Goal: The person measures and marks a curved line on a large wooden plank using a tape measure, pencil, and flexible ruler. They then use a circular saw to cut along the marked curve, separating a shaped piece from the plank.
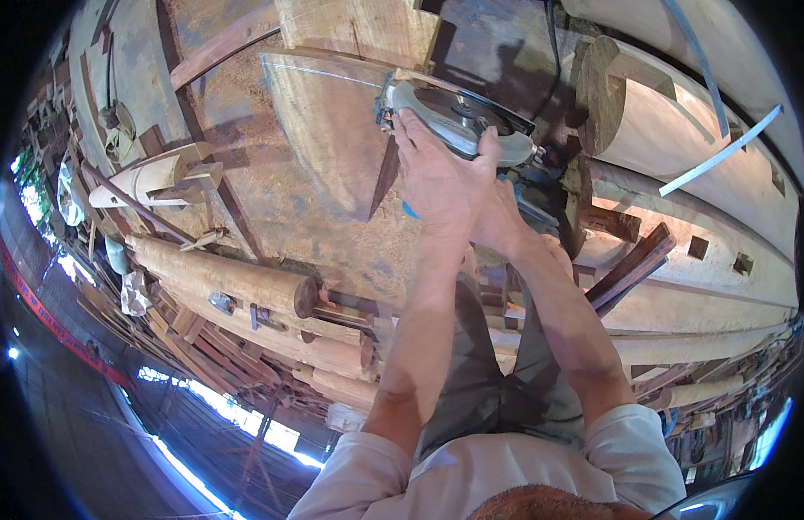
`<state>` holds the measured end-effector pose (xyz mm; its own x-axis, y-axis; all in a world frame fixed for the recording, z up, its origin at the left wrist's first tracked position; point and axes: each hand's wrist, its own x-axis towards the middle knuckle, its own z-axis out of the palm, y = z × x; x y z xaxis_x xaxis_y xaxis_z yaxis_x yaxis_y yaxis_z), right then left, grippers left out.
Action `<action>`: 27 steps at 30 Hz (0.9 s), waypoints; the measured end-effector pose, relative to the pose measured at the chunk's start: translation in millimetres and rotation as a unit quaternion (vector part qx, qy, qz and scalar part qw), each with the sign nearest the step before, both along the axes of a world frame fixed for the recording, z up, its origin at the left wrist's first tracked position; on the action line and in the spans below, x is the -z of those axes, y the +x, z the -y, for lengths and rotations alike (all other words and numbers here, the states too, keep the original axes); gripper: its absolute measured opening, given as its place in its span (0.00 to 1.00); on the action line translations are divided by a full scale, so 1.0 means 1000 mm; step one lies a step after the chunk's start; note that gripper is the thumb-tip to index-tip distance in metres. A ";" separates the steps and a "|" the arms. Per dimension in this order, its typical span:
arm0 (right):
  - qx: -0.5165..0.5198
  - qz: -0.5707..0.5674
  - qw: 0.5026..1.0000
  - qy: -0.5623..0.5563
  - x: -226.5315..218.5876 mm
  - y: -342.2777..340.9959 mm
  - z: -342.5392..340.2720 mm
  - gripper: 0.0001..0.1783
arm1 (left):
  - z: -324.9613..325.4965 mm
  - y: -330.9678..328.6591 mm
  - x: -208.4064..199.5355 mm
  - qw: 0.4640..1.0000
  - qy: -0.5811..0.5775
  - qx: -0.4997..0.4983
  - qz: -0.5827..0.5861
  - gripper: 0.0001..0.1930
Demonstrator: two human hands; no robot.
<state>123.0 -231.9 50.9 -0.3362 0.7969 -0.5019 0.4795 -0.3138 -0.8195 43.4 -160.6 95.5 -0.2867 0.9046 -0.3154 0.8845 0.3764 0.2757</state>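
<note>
Left hand (444,182), palm-down, in a grip on the circular saw (447,124); right hand (502,217) partly hidden, grip unclear.

The brown, dusty floor (333,247), strewn with sawdust and showing blue-grey patches near the upper middle, bears the timber. Near its middle is 1 broad, tapering brown wooden board (324,130), with a pale line along its far edge; whether it lies flat or propped cannot be told. Just beyond it is 1 wide, pale yellow wooden slab (354,26), and to the left of that 1 narrow, reddish-brown plank (229,50). Along the near left side lies 1 long, rounded, pale wooden log (220,277) with a dark end. At right, 2 thick, pale, notched wooden beams (653,204) lie side by side.
</note>
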 end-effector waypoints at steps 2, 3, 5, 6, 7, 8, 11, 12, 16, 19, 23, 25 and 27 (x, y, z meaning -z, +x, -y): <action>-0.011 0.013 1.000 0.000 0.001 -0.001 0.002 0.28 | -0.002 -0.001 -0.002 1.000 -0.003 0.013 -0.001 0.60; -0.019 0.016 1.000 -0.010 0.004 -0.002 0.002 0.28 | -0.001 -0.002 0.000 1.000 0.002 0.021 0.000 0.60; -0.028 0.010 0.999 -0.020 0.009 0.000 0.003 0.27 | 0.000 -0.001 0.001 0.999 0.016 0.033 -0.001 0.61; -0.029 0.003 0.999 -0.023 0.011 0.001 0.005 0.26 | -0.001 0.000 0.000 1.000 0.006 0.030 -0.001 0.61; -0.028 -0.004 0.999 -0.026 0.011 0.001 0.004 0.25 | -0.002 0.001 -0.001 1.000 -0.004 0.029 0.000 0.61; -0.015 -0.008 1.000 -0.023 0.010 0.002 0.003 0.24 | -0.003 0.002 -0.003 1.000 -0.014 0.027 0.001 0.61; -0.008 -0.014 1.000 -0.017 0.002 0.004 -0.005 0.21 | -0.006 0.004 -0.005 0.999 -0.036 0.017 -0.002 0.61; -0.027 -0.012 0.999 -0.019 -0.003 0.006 -0.008 0.20 | -0.005 0.003 -0.006 0.999 -0.046 0.015 -0.014 0.61; -0.068 0.023 0.997 -0.025 0.006 0.000 -0.008 0.20 | -0.002 0.002 -0.003 0.998 -0.024 0.032 -0.039 0.61; -0.048 0.005 0.999 -0.017 0.012 0.001 0.002 0.22 | -0.004 0.008 -0.010 0.998 -0.051 0.019 -0.027 0.60; -0.038 0.004 0.999 -0.016 -0.003 0.001 -0.006 0.23 | -0.005 0.003 -0.008 0.999 -0.026 0.028 -0.023 0.60; -0.069 0.027 0.997 -0.017 -0.004 0.002 -0.009 0.23 | -0.007 0.004 -0.013 0.999 -0.027 0.017 -0.019 0.60; -0.062 0.036 0.997 -0.015 0.009 0.000 -0.002 0.23 | -0.013 0.012 -0.020 0.999 -0.045 0.001 0.001 0.60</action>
<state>122.9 -230.1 41.6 -0.3932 0.7360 -0.5510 0.5726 -0.2729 -0.7731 55.7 -147.8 115.7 -0.2839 0.8730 -0.3965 0.8846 0.3981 0.2430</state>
